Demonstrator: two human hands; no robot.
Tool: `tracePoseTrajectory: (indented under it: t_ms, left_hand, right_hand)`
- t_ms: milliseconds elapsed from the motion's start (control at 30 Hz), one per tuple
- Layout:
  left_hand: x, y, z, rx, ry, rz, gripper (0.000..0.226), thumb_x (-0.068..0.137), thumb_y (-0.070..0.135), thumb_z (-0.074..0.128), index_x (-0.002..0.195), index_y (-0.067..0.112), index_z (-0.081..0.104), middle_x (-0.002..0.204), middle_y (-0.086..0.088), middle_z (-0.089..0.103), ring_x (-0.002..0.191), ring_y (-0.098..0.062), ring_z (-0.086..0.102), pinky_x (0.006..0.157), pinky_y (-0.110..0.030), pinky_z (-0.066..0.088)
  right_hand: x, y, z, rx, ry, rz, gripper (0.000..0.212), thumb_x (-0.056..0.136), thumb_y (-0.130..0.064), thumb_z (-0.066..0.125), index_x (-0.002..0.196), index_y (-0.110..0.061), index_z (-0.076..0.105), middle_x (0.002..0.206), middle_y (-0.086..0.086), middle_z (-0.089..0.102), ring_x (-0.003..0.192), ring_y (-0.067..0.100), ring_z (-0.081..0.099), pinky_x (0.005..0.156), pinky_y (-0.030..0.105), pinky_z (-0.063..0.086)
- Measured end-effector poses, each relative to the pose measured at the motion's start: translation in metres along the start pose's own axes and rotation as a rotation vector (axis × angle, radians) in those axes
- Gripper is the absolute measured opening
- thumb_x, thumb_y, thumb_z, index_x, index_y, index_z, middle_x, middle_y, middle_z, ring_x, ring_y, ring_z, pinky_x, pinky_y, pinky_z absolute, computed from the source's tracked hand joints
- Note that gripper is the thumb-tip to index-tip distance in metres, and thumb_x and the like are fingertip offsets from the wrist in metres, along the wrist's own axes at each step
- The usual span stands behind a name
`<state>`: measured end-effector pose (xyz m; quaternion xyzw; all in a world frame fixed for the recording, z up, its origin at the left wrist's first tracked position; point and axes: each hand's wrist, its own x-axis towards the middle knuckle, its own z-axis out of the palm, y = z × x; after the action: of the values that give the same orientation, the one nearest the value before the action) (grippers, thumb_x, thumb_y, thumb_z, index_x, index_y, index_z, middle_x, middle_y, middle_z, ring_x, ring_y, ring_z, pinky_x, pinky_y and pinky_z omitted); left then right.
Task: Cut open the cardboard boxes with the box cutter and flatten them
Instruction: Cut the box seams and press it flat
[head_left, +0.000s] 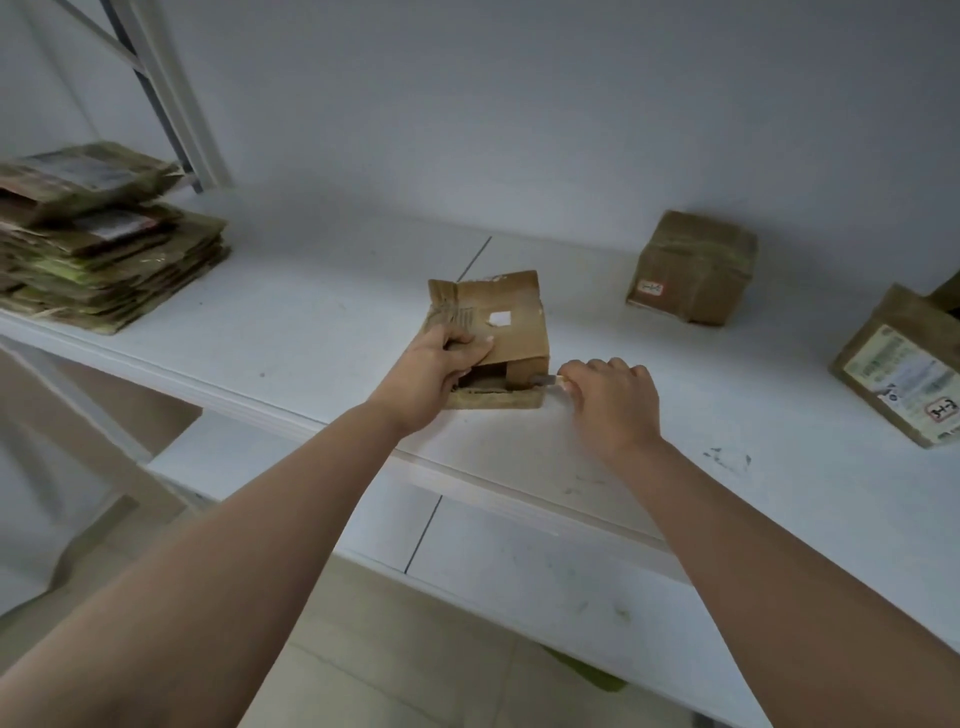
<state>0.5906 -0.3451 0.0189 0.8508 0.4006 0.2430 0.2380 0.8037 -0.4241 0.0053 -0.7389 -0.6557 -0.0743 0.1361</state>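
White shelf board (322, 332) runs w/ a plain pale wall behind it and a lower white board beneath. At the board's far left end sits a tall stack of flattened brown cardboard sheets (98, 239), edges ragged, w/ grey metal shelf uprights (171, 98) rising behind it. Near the front edge, about mid-board, stands a small brown cardboard box (493, 322) w/ a white label patch on top and its near side gaping open. Left hand (441, 364) grips the box at its near left corner, thumb on top, fingers curled into the opening. Right hand (608, 400) is just right of the box, fingers curled round a box cutter (548, 381); only the short grey tip shows, prob. touching the box's lower right corner. Farther right, toward the back edge, a taped brown cardboard box (691, 270) sits closed. At the right end, a brown box w/ printed shipping label (904, 374) is cut off by the frame.
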Motion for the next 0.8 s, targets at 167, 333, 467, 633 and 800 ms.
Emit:
tracePoseTrajectory:
  t_ms: [167,333,467,633,800]
  left_hand:
    - [-0.003,-0.011,0.003,0.106,0.057,0.147,0.043,0.095,0.000,0.047,0.135,0.015,0.054,0.126,-0.009,0.046,0.109,-0.018,0.044,0.092,-0.002,0.026]
    - [-0.003,-0.014,0.004,0.152,0.050,0.126,0.045,0.095,-0.001,0.047,0.136,0.018,0.053,0.129,-0.011,0.046,0.115,-0.023,0.046,0.096,-0.010,0.027]
    - [-0.002,-0.015,0.004,0.147,0.048,0.124,0.045,0.096,0.001,0.048,0.136,0.019,0.052,0.128,-0.011,0.046,0.115,-0.024,0.046,0.096,-0.012,0.028]
    - [0.002,-0.014,-0.002,0.111,-0.033,0.086,0.043,0.098,0.007,0.047,0.138,0.024,0.050,0.126,-0.006,0.044,0.111,-0.017,0.044,0.097,-0.014,0.031]
    - [0.006,-0.015,-0.011,0.063,-0.147,0.055,0.043,0.099,0.010,0.046,0.139,0.025,0.049,0.126,-0.002,0.041,0.101,-0.009,0.043,0.097,-0.014,0.034]
  right_hand:
    - [-0.006,0.009,0.009,0.064,-0.035,0.021,0.025,0.097,-0.012,0.040,0.105,-0.022,0.061,0.093,0.002,0.065,0.089,0.025,0.052,0.070,0.032,0.027]
    - [-0.019,0.013,0.017,0.132,-0.067,0.067,0.024,0.098,-0.013,0.039,0.107,-0.021,0.059,0.095,0.003,0.066,0.087,0.025,0.054,0.072,0.033,0.031]
    - [-0.026,0.022,0.014,0.017,-0.102,0.096,0.021,0.098,-0.017,0.038,0.107,-0.025,0.055,0.098,0.000,0.065,0.089,0.022,0.053,0.071,0.031,0.027]
    - [-0.040,0.018,0.009,0.145,-0.026,0.082,0.023,0.089,-0.041,0.056,0.095,-0.019,0.054,0.090,-0.004,0.060,0.080,0.021,0.058,0.069,0.031,0.043]
    - [-0.028,-0.027,0.001,0.240,-0.032,-0.186,0.037,0.086,-0.024,0.059,0.123,-0.026,0.057,0.125,-0.008,0.055,0.087,0.022,0.062,0.064,0.026,0.042]
